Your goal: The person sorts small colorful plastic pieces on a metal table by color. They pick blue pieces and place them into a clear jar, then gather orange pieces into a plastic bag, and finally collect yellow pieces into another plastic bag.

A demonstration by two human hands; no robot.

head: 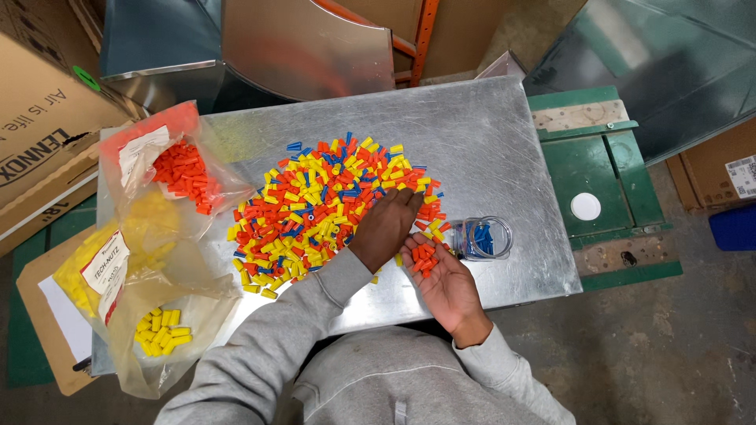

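A person in a grey sweatshirt leaned over a galvanised sheet-metal surface [488, 134] that filled the middle of the frame. Spread across its centre lay a wide pile of wire connectors [315, 208] in orange, yellow and blue, all mixed together.

The left hand [386, 228] lay palm down on the lower right edge of that pile, fingers stretched flat among the connectors. Whether its grip was pinching any of them could not be told, since the fingertips were hidden by the hand itself.

The right hand [442, 275] sat just below and right of the left one, palm up and cupped. Its grip was loose rather than clenched, cradling a small heap of orange connectors [424, 257] near the fingers.

Just right of the cupped hand, a small clear jar [482, 238] lay on its side near the right edge of the surface, with blue connectors inside.

At the left of the frame, clear plastic bags overlapped one another: the upper bag [177, 169] held orange connectors, and the lower bags [153, 315] held yellow ones.

A cardboard box [39, 126] stood in the upper left corner, bent sheet-metal ducting [307, 47] lay above the surface, and a green stand [598, 189] with a white disc adjoined it at the right.
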